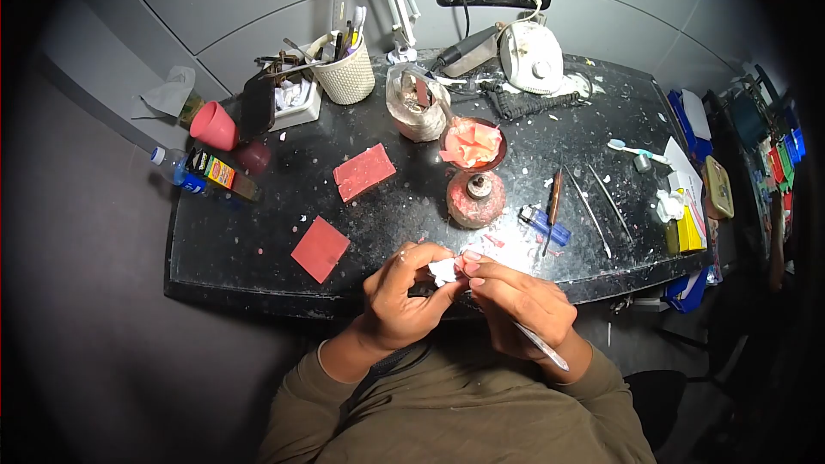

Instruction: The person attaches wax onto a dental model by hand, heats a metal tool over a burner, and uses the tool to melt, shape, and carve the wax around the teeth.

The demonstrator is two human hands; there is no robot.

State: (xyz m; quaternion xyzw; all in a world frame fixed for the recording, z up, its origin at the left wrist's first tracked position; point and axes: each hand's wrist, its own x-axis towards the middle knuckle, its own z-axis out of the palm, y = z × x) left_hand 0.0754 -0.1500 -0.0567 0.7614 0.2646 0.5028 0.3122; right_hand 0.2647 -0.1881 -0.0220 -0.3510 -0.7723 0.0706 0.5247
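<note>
My left hand [408, 292] is closed round a small white piece [443, 271] at the front edge of the table. Close against it, my right hand [524, 305] has its fingertips together at a bit of pink material on the piece's right side. A slim metal tool [543, 347] is held in my right hand, its end pointing down and to the right. Just beyond both hands stands a round burner [475, 199] with pink residue on it. A blue lighter [545, 225] lies to its right, with a brown-handled tool [555, 202] across it.
Two red wax blocks [364, 173] [320, 249] lie left of the burner. Behind it sits a pan of pink wax pieces [473, 144]. Metal tools [589, 211] and a toothbrush [638, 151] lie at the right. A white basket [345, 76] and a white machine [531, 58] stand behind.
</note>
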